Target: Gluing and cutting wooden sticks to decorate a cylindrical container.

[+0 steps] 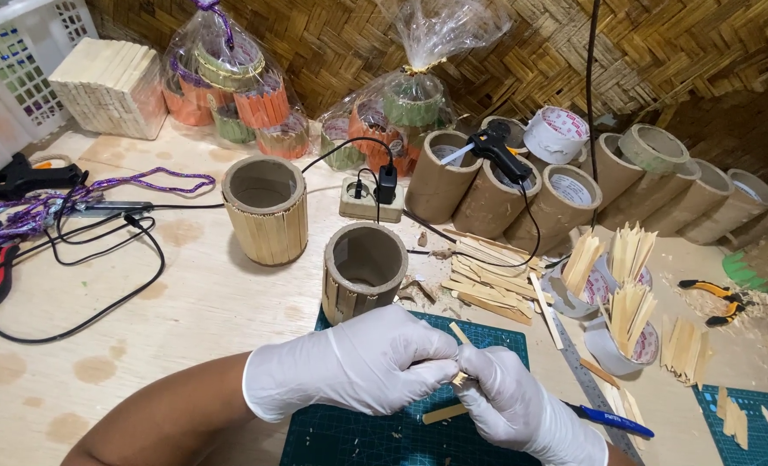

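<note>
Hands (440,380) in smooth white gloves pinch thin wooden stick (460,333).

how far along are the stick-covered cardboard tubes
Done: one cardboard tube fully clad in wooden sticks. Partly done: a second tube with sticks on only part of its wall. In hand: the gloved left hand and right hand hold a thin wooden stick. Left: bare cardboard tubes at the back.

White gloves on both grips (440,380)
</note>
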